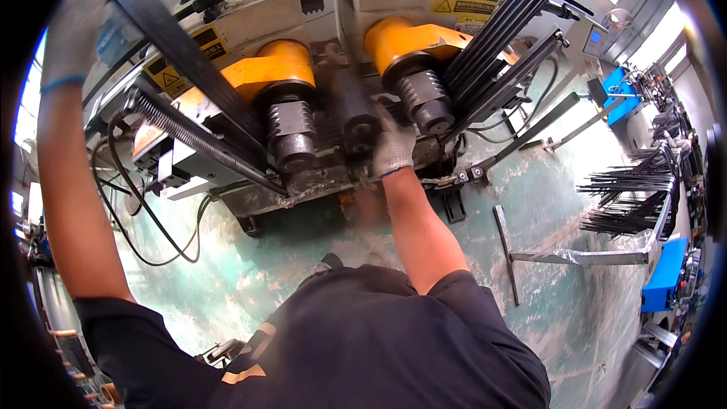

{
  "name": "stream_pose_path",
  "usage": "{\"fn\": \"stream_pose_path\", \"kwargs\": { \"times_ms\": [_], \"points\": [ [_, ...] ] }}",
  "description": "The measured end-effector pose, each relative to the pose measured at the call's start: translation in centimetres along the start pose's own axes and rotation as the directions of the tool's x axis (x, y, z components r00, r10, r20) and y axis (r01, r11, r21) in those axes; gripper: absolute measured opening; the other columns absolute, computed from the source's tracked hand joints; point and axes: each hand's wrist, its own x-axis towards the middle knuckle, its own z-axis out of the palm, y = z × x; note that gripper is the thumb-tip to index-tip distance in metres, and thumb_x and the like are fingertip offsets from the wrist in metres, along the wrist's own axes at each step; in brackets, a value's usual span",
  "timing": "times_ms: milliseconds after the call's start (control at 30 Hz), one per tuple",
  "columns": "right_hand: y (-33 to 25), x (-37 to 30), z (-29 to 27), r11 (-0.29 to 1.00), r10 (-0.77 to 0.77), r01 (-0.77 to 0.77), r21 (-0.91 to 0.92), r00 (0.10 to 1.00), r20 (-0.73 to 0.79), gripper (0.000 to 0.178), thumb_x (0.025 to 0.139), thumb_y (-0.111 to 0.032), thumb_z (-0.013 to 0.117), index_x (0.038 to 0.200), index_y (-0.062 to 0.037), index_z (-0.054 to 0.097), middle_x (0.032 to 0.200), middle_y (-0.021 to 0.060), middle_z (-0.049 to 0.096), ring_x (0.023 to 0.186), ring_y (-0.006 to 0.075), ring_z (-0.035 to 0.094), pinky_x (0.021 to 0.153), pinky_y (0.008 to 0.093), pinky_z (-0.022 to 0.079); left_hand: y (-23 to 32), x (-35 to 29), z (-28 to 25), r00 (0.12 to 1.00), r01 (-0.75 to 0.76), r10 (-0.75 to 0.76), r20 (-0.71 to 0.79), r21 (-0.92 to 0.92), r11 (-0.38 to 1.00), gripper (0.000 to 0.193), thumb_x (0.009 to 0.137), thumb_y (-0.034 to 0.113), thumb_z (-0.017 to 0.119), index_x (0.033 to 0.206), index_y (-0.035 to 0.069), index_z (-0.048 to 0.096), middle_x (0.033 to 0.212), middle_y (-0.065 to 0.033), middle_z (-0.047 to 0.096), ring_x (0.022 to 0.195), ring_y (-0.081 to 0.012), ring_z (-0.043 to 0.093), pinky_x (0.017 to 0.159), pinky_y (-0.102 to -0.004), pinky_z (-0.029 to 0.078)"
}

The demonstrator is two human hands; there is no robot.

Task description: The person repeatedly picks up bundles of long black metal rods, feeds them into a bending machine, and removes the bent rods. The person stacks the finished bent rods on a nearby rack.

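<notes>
My right hand (395, 148), in a pale knit glove with a blue cuff, reaches into the middle of a machine. It is beside a dark, blurred cylinder (354, 110) between two ridged metal rollers. Its fingers point away from me and are smeared, so I cannot see whether they grip the cylinder. The left roller (291, 129) sits under a yellow housing (282, 64), and the right roller (424, 98) hangs from a similar one. My left hand (76, 38), also gloved, is raised at the far upper left next to a dark slanted bar (170, 26); its fingers are blurred.
Dark grooved rails (503, 19) slant across the machine's right side. Black cables (155, 254) loop at its left. A metal T-shaped stand (575, 257) extends over the green floor at right, near a rack of thin black rods (628, 189). Blue equipment (665, 276) stands farther right.
</notes>
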Motion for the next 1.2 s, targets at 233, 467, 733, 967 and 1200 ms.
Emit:
{"fn": "stream_pose_path", "kwargs": {
  "times_ms": [233,467,733,967,1200],
  "points": [
    [-0.9,0.1,0.0,0.997,-0.082,0.082,-0.009,0.995,-0.061,0.053,0.091,-0.014,0.078,0.135,0.0044,0.055,0.133,0.0056,0.057,0.109,0.0147,0.055,0.096,0.031,0.047,9.1,-7.6,11.9,0.971,-0.211,0.22,-0.092,0.098,0.972,0.027,0.098,0.011,0.056,0.117,-0.006,0.064,0.095,-0.0154,0.071,0.081,-0.0212,0.07,0.072,-0.0351,0.057],
    [0.4,-0.2,1.3,0.99,-0.115,0.114,-0.085,0.993,-0.01,0.044,0.091,-0.011,0.076,0.129,0.0014,0.058,0.119,0.0054,0.063,0.099,0.0154,0.06,0.085,0.0326,0.051,4.8,-2.9,5.2,0.993,-0.11,0.108,0.04,0.054,0.992,0.03,0.099,0.014,0.055,0.116,-0.009,0.064,0.086,-0.0167,0.072,0.071,-0.0209,0.07,0.064,-0.0353,0.056],
    [-0.5,0.6,-0.5,0.987,-0.134,0.131,-0.089,0.991,-0.028,0.033,0.089,-0.006,0.076,0.119,-0.0009,0.063,0.111,0.0039,0.065,0.092,0.0121,0.061,0.08,0.0305,0.052,8.2,-8.6,11.1,0.956,-0.252,0.284,-0.069,0.298,0.921,0.029,0.099,0.016,0.057,0.111,-0.009,0.065,0.074,-0.0141,0.069,0.065,-0.0198,0.069,0.059,-0.0351,0.054],
    [-1.3,-0.2,0.7,0.992,-0.128,0.127,-0.022,0.991,-0.048,0.047,0.088,-0.002,0.077,0.131,0.0005,0.059,0.112,0.0082,0.066,0.087,0.0174,0.069,0.068,0.0347,0.061,7.3,-7.4,11.2,0.969,-0.188,0.206,-0.133,0.138,0.973,0.028,0.099,0.015,0.059,0.116,-0.006,0.063,0.08,-0.0116,0.069,0.065,-0.017,0.068,0.058,-0.0321,0.055],
    [-1.9,-1.0,1.2,0.995,-0.094,0.095,0.004,0.992,-0.079,0.047,0.088,0.0,0.077,0.131,0.0015,0.059,0.118,0.0084,0.065,0.092,0.0187,0.068,0.074,0.0352,0.061,7.3,-6.7,11.0,0.989,-0.093,0.102,-0.106,0.091,0.992,0.026,0.098,0.013,0.059,0.116,-0.004,0.064,0.079,-0.0092,0.068,0.064,-0.0165,0.066,0.058,-0.0315,0.054]
  ]
}}
